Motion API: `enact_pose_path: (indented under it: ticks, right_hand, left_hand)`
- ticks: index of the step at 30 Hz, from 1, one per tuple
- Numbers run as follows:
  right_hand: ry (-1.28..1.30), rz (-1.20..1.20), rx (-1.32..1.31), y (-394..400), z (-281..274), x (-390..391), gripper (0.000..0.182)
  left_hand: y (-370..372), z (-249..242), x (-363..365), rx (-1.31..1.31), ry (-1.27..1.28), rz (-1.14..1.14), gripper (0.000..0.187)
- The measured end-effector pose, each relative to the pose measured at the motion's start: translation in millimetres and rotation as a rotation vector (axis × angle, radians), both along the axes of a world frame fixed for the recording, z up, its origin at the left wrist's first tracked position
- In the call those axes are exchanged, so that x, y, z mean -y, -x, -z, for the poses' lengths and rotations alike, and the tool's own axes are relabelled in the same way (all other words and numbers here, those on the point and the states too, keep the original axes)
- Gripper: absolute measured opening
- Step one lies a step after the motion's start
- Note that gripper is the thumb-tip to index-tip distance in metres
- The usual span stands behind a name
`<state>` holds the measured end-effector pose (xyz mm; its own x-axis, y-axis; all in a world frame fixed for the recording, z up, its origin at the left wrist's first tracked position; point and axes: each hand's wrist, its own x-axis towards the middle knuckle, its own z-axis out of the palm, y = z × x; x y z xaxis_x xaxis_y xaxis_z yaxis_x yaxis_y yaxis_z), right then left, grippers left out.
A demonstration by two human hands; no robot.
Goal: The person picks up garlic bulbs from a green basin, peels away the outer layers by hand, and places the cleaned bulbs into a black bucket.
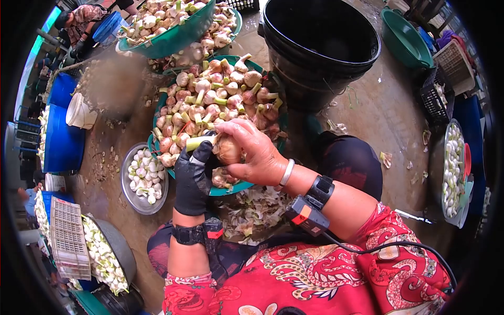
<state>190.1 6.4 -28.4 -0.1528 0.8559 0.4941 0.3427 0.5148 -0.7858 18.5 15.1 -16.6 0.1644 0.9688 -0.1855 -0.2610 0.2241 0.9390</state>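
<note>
My left hand [193,176] wears a black glove and grips the green stem end of a garlic bulb [227,149]. My bare right hand [255,153] curls over the same bulb from the right, fingers on its skin. Both hands are held over the near rim of a green basin [156,113] heaped with unpeeled pink-white garlic bulbs [215,100]. A silver bangle and a black wrist device sit on my right forearm.
A metal dish [137,201] of peeled white cloves lies left of my hands. Garlic skins [252,207] pile on my lap. A black bucket [317,47] stands beyond on the right. More green basins, blue tubs, crates and a seated person [79,21] surround me.
</note>
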Motion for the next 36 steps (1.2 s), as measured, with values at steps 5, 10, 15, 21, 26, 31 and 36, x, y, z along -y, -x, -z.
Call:
enact_pose_path:
  ticks: [5,10,15,21,26,31,36]
  right_hand:
    - [0.181,-0.004,-0.119,-6,4,2,0.077]
    - [0.179,-0.02,-0.17,-2,3,4,0.074]
    - [1.016,-0.269,-0.873,-5,0,1,0.043]
    - [1.333,-0.563,-1.103,-10,-5,1,0.039]
    - [0.905,-0.323,-1.05,-9,4,1,0.053]
    - [0.564,-0.069,-0.559,-2,9,0,0.066]
    - [1.109,-0.578,-1.006,-18,0,11,0.069]
  left_hand:
    - [0,-7,3,-0.156,-0.058,0.055,0.02]
    - [4,-11,2,-0.165,-0.035,0.048,0.021]
    - [8,-13,4,-0.382,-0.072,0.096,0.022]
    - [22,12,2,-0.693,-0.428,0.133,0.024]
    - [16,3,4,-0.586,-0.294,0.083,0.019]
    - [10,-4,3,-0.621,-0.302,0.092,0.02]
    - [33,28,-6,-0.881,-0.553,0.146,0.024]
